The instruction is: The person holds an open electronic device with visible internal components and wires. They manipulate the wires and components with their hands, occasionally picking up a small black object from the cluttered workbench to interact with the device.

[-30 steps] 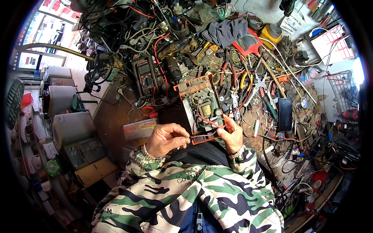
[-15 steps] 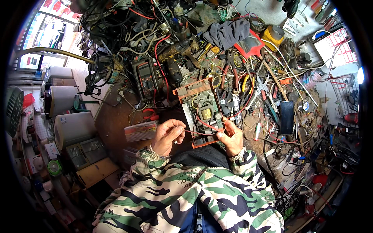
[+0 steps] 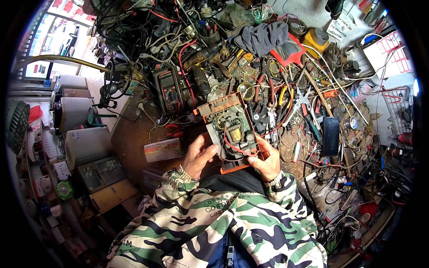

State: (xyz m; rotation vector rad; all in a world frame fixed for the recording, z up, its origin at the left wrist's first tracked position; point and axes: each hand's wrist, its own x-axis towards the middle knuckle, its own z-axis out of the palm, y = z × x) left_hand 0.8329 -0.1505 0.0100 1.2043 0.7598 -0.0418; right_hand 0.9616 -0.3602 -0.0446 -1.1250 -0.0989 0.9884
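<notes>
An open orange-cased device (image 3: 210, 108) with a circuit board, a yellow-wrapped component (image 3: 233, 134) and red and dark wires is held up near my body. My left hand (image 3: 199, 157) grips its left side, thumb on the edge and fingers partly hidden. My right hand (image 3: 264, 161) is closed on the lower right part, its thumb near the loose wires at the bottom. Behind the device lie a multimeter (image 3: 167, 91) and a dark drill-like tool (image 3: 202, 81).
Pliers (image 3: 300, 100), a black phone (image 3: 330, 136), a solder spool (image 3: 350, 123), grey cloth (image 3: 263, 38) and heaped cables crowd the bench. A flat clear box (image 3: 161, 150) lies left of my hands. Grey bins (image 3: 87, 145) stand at the left, beside a curved lamp arm (image 3: 67, 60).
My left hand has left the thin wire it was pinching and moved onto the device's left side. The device has tilted and shifted slightly; my right hand still holds it.
</notes>
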